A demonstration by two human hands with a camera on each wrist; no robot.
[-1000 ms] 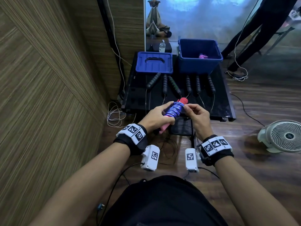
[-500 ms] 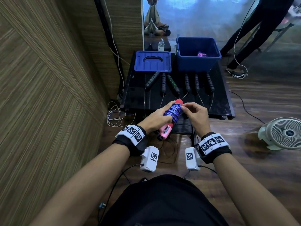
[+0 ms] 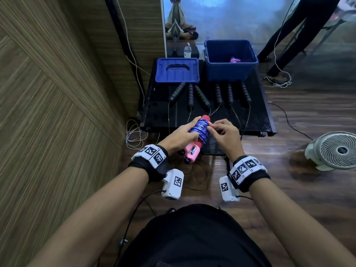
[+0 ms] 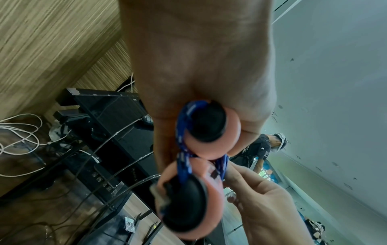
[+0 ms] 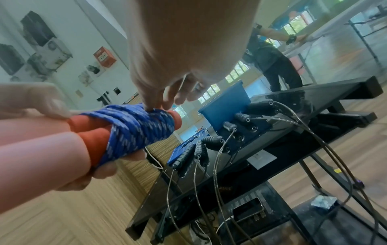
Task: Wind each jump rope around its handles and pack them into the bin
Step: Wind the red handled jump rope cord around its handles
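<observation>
My left hand (image 3: 181,136) grips a pair of pink jump-rope handles (image 3: 191,152) held side by side, with blue patterned rope (image 3: 199,128) wound thickly round their red upper part. The right hand (image 3: 221,132) pinches the rope at the far end of the coil (image 5: 144,126). In the left wrist view the black end caps (image 4: 206,123) of both handles face the camera, with rope looped between them. The blue bin (image 3: 230,60) stands open at the back right of the black table (image 3: 256,114), a wound pink-purple rope (image 3: 234,59) inside it.
The bin's blue lid (image 3: 177,70) lies left of the bin. Several black-handled ropes (image 3: 217,94) lie in a row in front, their thin cables hanging over the table's near edge. A wood-panel wall is at left, a white fan (image 3: 335,150) on the floor at right, a person's legs (image 3: 300,31) behind.
The wound bundle has tilted more upright, so its pink lower ends show below my left hand. My right fingers stay at the rope on the coil's far end.
</observation>
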